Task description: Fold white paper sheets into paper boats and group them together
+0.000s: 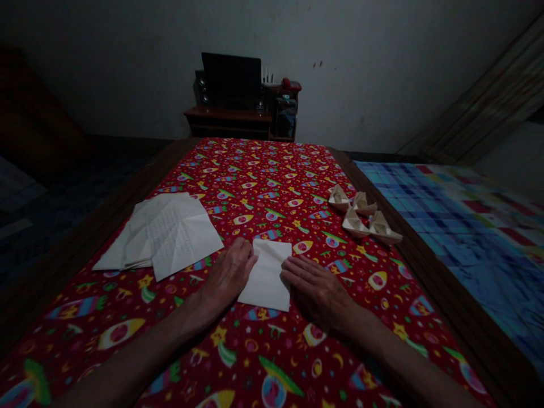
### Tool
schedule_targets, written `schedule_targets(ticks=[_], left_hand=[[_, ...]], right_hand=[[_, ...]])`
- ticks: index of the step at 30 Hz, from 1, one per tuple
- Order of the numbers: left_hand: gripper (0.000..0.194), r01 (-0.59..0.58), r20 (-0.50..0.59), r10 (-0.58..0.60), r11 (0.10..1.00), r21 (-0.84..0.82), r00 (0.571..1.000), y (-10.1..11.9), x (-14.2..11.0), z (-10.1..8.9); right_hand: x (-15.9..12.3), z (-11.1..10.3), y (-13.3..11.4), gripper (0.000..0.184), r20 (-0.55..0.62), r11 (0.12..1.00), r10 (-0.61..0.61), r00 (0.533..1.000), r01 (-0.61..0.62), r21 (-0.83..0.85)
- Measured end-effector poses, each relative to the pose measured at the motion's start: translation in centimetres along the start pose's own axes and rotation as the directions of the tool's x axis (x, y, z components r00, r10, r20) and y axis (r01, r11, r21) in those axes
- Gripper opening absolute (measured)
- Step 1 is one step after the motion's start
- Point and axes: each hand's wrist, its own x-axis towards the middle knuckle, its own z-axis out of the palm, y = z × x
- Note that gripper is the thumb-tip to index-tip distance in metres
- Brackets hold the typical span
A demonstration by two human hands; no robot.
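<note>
A white sheet of paper (270, 277), folded into a small rectangle, lies flat on the red patterned cloth in front of me. My left hand (233, 266) is closed at its left edge, fingers curled and thumb against the paper. From the other side, my right hand (317, 283) rests with its fingers stretched out together, the fingertips touching the paper's right edge. Several folded paper boats (359, 218) sit in a cluster farther off to the right. On the left is a loose pile of creased white sheets (174, 232), some with faint writing.
The cloth (272, 351) covers a long surface with dark wooden edges (365, 187). Beyond its far end stands a wooden desk (229, 115) with a dark monitor (232, 76), speakers and a red telephone (291, 85). Checked bedding (425, 209) lies at the right.
</note>
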Motion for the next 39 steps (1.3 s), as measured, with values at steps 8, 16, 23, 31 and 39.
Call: schedule_targets(ticks=[8, 16, 23, 31, 39], left_hand=[[0.009, -0.024, -0.027, 0.023, 0.998, -0.052, 0.999, -0.6, 0.0, 0.3], [0.011, -0.025, -0.002, 0.025, 0.995, -0.095, 1.000, -0.8, 0.2, 0.4], [0.049, -0.114, -0.032, 0.119, 0.985, 0.129, 0.992, 0.2, 0.1, -0.5], [0.072, -0.309, 0.271, 0.265, 0.942, 0.133, 0.925, -0.8, -0.6, 0.6], [0.070, -0.289, 0.331, 0.231, 0.947, 0.138, 0.915, 0.0, -0.5, -0.7]], right_hand=[[0.6, -0.3, -0.4, 0.047, 0.111, 0.998, 0.067, 0.992, -0.064, -0.027], [0.5, -0.4, -0.3, 0.049, 0.172, 0.996, 0.079, 0.982, -0.072, -0.043], [0.5, -0.4, -0.3, 0.051, 0.209, 0.995, 0.089, 0.974, -0.080, -0.051], [1.3, 0.1, 1.5, 0.054, 0.171, 0.973, 0.214, 0.962, -0.194, -0.124], [0.0, -1.0, -1.2, 0.052, 0.227, 0.994, 0.105, 0.968, -0.099, -0.036]])
